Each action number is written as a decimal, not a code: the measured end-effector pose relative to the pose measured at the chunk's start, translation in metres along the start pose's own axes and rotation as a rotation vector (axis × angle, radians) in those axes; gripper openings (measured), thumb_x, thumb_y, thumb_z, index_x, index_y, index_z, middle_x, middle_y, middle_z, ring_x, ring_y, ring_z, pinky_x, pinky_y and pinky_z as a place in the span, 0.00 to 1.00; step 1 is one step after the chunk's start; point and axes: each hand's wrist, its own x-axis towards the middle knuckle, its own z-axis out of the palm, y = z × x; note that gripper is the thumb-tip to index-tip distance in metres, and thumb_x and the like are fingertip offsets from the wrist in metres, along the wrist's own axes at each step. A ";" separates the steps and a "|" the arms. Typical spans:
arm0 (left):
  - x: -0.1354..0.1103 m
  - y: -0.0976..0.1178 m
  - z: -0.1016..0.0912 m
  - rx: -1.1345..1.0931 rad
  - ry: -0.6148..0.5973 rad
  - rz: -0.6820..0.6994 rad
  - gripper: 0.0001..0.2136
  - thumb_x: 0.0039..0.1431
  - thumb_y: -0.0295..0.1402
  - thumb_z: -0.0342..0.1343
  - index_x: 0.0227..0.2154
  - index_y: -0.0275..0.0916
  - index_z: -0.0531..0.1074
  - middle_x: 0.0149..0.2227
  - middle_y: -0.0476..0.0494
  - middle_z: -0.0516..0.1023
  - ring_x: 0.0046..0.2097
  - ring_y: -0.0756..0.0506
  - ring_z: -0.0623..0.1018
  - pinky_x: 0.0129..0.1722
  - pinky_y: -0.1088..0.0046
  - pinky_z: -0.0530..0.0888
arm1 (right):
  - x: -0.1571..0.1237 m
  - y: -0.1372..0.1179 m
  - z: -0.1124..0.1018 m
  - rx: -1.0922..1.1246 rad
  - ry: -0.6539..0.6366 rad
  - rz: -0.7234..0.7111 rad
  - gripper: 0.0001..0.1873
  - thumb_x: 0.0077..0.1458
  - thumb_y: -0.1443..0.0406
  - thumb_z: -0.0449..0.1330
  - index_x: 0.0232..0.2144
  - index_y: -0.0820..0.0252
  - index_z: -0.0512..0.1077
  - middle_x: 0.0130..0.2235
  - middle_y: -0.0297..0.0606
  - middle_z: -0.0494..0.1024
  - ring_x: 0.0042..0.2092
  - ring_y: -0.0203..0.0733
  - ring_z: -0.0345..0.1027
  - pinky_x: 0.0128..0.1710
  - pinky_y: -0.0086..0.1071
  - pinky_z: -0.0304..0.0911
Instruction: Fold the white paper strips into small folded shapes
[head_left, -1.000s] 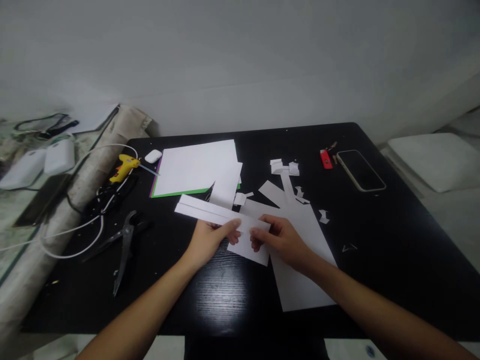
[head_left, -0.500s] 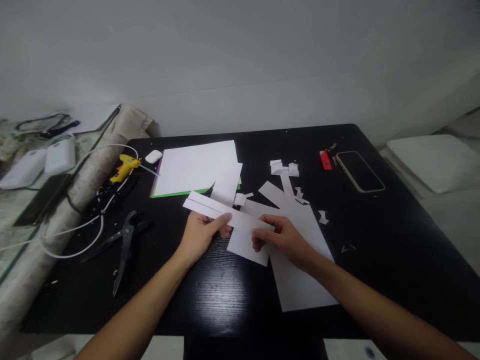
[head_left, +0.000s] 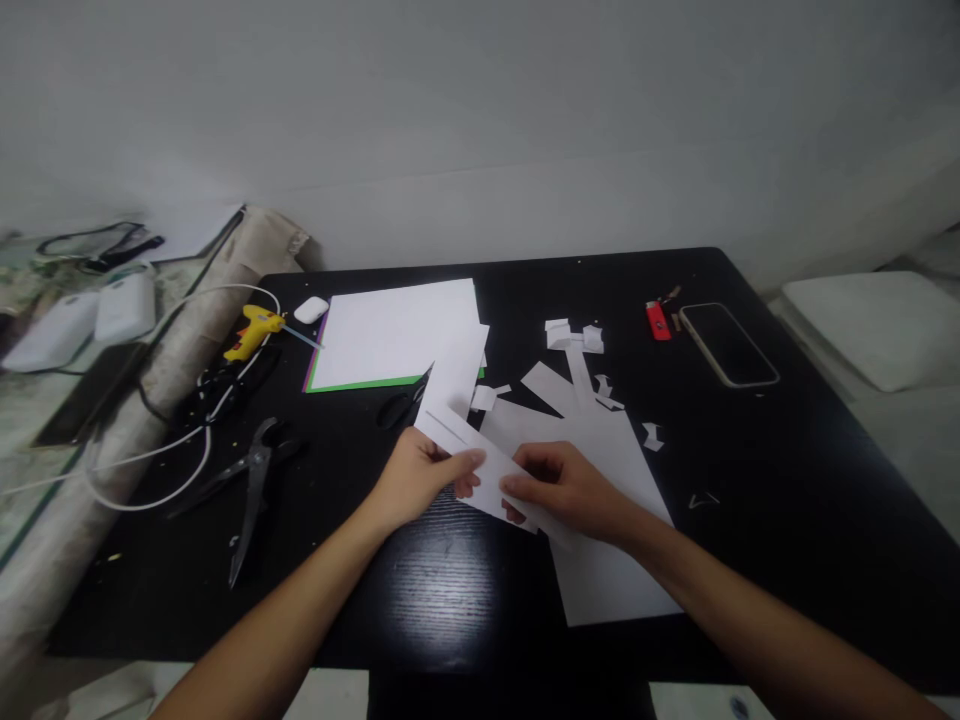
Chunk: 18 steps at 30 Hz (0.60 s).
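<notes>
- Pale grey wall (head_left: 480, 120) fills the far half of the view, behind a black table (head_left: 787, 480) that runs from the near edge to the wall.
- Left of the table lies a long rolled mat (head_left: 150, 390), angled from near left to far; well off to the right sits a white pillow (head_left: 870, 325).
- Large white cut sheet (head_left: 615, 580) lies flat at near centre-right, its narrow arms pointing far.
- White paper stack (head_left: 394, 330) rests at far centre on green and purple sheets; a loose white piece (head_left: 454, 375) overlaps its near right corner.
- Left hand (head_left: 420, 480) and right hand (head_left: 574, 490) are close together at near centre, each closed in a thumb-and-finger pinch on the same folded paper strip (head_left: 487, 465).
- That strip is above the cut sheet's left edge, slanting from far left to near right, with the hands covering much of it.
- White cable (head_left: 150, 455) loops across the table's left edge.
- Black shears (head_left: 251, 480) lie open at near left, clear of the left hand.
- Phone (head_left: 729, 343) lies face up at far right, with a red lighter (head_left: 658, 320) just left of it.
- Yellow glue gun (head_left: 251, 332) sits at far left, a white earbud case (head_left: 310, 309) beside it.
- Small black scissors (head_left: 401, 408) lie just far-left of the strip, partly hidden under the loose piece.
- Paper scraps (head_left: 574, 335) are scattered around the sheet's far arms.
</notes>
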 end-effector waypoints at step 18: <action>0.009 0.000 -0.011 -0.029 -0.013 0.076 0.12 0.55 0.35 0.65 0.22 0.35 0.74 0.18 0.49 0.77 0.19 0.52 0.73 0.23 0.78 0.71 | 0.001 0.001 0.000 -0.022 -0.058 0.046 0.15 0.55 0.55 0.67 0.31 0.63 0.76 0.29 0.37 0.79 0.32 0.40 0.73 0.35 0.33 0.65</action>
